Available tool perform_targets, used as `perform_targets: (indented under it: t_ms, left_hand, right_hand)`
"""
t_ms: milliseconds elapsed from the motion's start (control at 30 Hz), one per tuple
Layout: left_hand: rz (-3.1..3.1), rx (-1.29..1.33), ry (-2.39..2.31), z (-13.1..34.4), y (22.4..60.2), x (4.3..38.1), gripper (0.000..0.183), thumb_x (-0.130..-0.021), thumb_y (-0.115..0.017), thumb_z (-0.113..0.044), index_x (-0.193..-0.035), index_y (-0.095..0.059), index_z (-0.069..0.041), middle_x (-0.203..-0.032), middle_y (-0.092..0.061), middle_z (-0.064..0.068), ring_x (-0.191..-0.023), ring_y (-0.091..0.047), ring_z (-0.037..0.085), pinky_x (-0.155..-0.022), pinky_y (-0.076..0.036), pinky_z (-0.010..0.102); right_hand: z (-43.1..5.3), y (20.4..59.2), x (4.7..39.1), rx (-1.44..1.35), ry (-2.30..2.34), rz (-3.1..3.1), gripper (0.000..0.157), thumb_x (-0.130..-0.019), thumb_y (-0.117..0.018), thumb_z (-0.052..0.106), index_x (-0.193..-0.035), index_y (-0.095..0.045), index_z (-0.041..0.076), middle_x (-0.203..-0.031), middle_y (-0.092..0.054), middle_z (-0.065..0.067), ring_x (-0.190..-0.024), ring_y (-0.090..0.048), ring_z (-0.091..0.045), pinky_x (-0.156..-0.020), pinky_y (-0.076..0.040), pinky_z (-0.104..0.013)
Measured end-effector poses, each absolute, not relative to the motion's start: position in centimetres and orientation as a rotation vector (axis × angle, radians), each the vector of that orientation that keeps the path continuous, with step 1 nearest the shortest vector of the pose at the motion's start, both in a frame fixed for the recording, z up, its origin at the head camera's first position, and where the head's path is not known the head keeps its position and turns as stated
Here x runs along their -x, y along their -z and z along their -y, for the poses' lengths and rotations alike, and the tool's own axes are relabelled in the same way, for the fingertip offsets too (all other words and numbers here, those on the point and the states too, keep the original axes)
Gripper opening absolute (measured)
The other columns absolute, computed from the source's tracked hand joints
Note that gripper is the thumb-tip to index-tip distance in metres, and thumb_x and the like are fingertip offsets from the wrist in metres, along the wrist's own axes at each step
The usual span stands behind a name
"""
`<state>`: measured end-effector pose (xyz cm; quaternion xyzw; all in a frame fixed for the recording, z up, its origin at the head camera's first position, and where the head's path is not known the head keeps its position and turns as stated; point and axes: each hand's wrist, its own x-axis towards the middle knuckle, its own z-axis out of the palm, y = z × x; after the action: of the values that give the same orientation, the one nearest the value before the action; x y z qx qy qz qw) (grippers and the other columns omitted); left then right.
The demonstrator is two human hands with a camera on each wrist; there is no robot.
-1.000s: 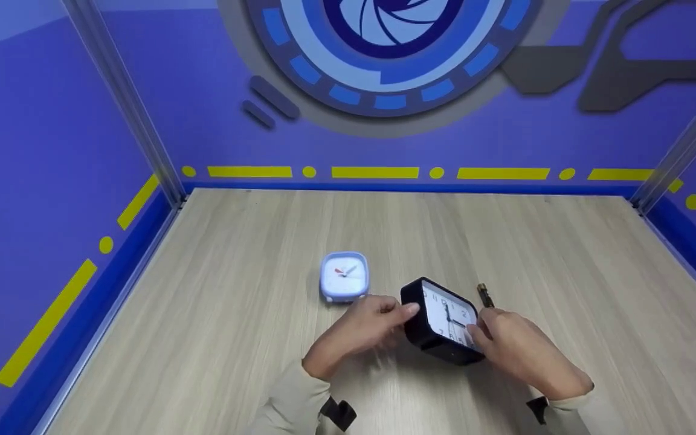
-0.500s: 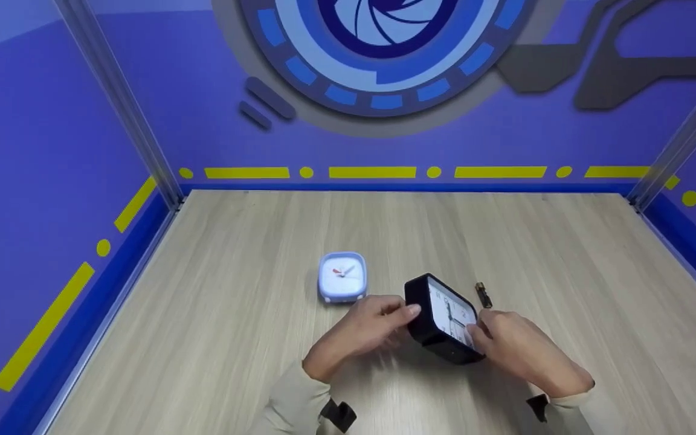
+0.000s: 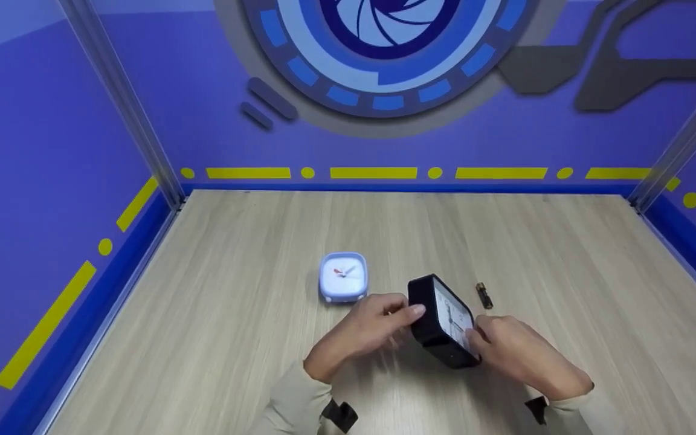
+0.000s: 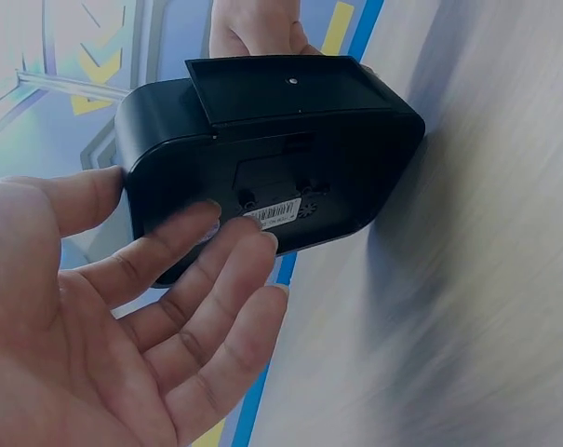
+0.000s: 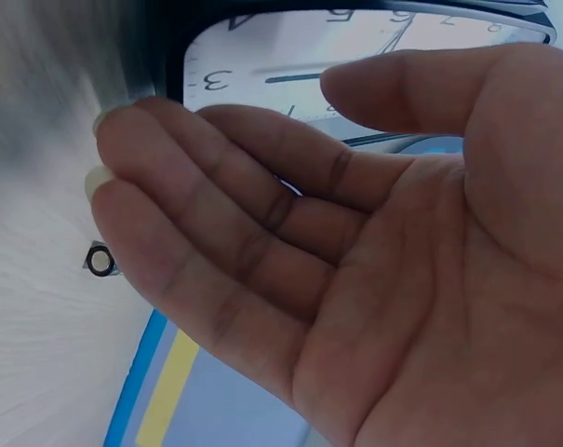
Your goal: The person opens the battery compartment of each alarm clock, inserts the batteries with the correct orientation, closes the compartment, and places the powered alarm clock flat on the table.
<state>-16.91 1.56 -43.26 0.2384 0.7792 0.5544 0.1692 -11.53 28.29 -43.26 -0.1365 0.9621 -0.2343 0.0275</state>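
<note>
Both hands hold a black square alarm clock [image 3: 423, 311] tilted above the table, its white dial [image 3: 454, 315] turned to the right. At its left side, my left hand [image 3: 372, 323] grips with the thumb on the edge and the fingers behind. In the left wrist view, those fingers reach across the clock's black back, near a barcode label [image 4: 274, 214] and small knobs. My right hand [image 3: 514, 350] pinches the right edge, its thumb on the dial. The right wrist view shows that thumb [image 5: 402, 91] over the numbers, fingers going behind the edge.
A light blue alarm clock [image 3: 344, 278] stands just beyond my left hand. A battery [image 3: 484, 296] lies on the wooden table [image 3: 251, 254] beyond my right hand. Blue printed panels [image 3: 372, 151] enclose the table at the back and sides.
The black clock has turned so its dial faces further right, and its top has shifted slightly right. My right hand has drawn a little away from the battery.
</note>
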Motion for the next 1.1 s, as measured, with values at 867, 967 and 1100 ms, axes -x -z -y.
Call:
perform_targets:
  t_ms: [867,967,1100]
  left_hand:
    - [-2.206,-0.75,-1.599,-2.34,43.15,16.16,0.033,-0.108,-0.058,-0.038,-0.085,-0.056,-0.015,-0.078,-0.068,0.014,-0.062,-0.068,0.022,-0.058,-0.057,0.035]
    - [-2.236,-0.77,-1.573,-2.31,43.12,16.11,0.033,-0.108,-0.058,-0.041,-0.087,-0.057,-0.016,-0.077,-0.066,0.011,-0.062,-0.067,0.022,-0.056,-0.052,0.028]
    - [-2.269,-0.779,-1.547,-2.24,43.08,16.08,0.033,-0.108,-0.059,-0.042,-0.086,-0.058,-0.018,-0.075,-0.065,0.006,-0.059,-0.063,0.014,-0.054,-0.048,0.025]
  right_hand:
    - [-27.47,43.23,11.19,0.547,0.645,-3.036,0.019,-0.101,-0.068,0.008,-0.089,-0.054,0.014,-0.073,-0.051,0.008,-0.062,-0.047,-0.009,-0.056,-0.042,-0.032]
    - [-27.4,43.1,11.15,0.563,0.639,-3.065,0.02,-0.101,-0.067,0.008,-0.089,-0.053,0.015,-0.073,-0.05,0.008,-0.062,-0.047,-0.009,-0.056,-0.042,-0.031]
    - [-27.3,42.9,11.11,0.586,0.646,-3.111,0.021,-0.101,-0.067,0.007,-0.089,-0.053,0.016,-0.075,-0.048,0.009,-0.063,-0.046,-0.008,-0.057,-0.041,-0.03]
